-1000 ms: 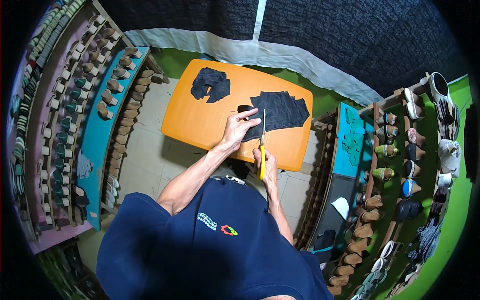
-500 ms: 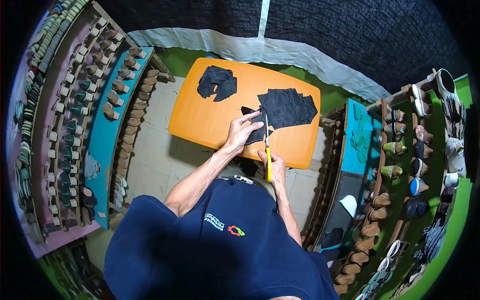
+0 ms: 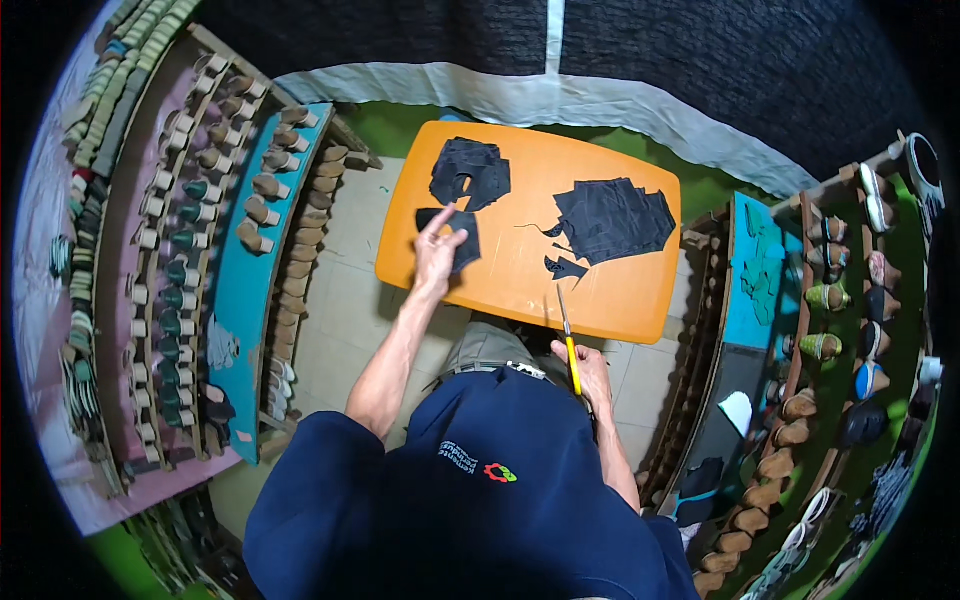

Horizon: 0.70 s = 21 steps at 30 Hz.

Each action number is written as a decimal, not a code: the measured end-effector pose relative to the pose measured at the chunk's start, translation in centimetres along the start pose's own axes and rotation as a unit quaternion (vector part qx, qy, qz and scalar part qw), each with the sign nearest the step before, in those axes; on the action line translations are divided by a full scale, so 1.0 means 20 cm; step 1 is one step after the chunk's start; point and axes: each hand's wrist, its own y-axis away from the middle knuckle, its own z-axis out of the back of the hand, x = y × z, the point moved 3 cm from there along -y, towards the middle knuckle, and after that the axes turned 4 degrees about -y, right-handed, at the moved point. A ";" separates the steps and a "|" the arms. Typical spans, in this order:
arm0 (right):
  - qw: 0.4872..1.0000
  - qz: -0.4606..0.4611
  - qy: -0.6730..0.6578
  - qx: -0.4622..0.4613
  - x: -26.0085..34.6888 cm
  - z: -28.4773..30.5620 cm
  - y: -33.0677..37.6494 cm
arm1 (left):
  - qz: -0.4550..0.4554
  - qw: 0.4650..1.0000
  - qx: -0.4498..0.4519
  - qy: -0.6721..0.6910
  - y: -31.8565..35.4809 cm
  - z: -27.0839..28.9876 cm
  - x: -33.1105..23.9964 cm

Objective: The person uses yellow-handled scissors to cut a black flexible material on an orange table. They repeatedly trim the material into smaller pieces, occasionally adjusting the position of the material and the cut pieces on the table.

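My left hand point(image 3: 436, 258) is over the left part of the orange table, on a cut piece of black fabric point(image 3: 466, 243), its thumb and fingers on the cloth. Just beyond it lies a stack of black fabric pieces point(image 3: 474, 172) with a notch in its near edge. My right hand point(image 3: 588, 374) grips yellow-handled scissors point(image 3: 572, 360) at the table's near edge, blades pointing away from me. Past the blade tips sits a small black scrap point(image 3: 566, 268). Farther right is a larger stack of black fabric pieces point(image 3: 618, 220), with thin offcuts at its left side.
The orange table point(image 3: 530, 165) stands before a dark curtain point(image 3: 700, 80) with a pale lower band. Racks holding brown shoe lasts point(image 3: 262, 212) rise on the left. To the right are a blue shelf point(image 3: 745, 300) with green scraps and more racks with shoes point(image 3: 822, 346).
My left hand has moved left with the fabric piece, away from the scissors. My right hand and scissors have drawn back slightly. A small scrap now lies on the table where the hands were.
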 end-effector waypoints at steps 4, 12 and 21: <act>0.998 -0.040 -0.013 0.052 0.02 -0.01 0.02 | -0.103 0.990 0.064 -0.078 -0.38 0.07 -0.03; 0.994 -0.082 -0.070 0.004 0.07 -0.05 0.06 | -0.198 0.780 -0.050 -0.592 -0.68 -0.15 0.37; 0.983 -0.103 -0.103 -0.108 -0.14 -0.03 0.09 | -0.271 0.729 0.244 -0.579 -0.20 -0.54 0.96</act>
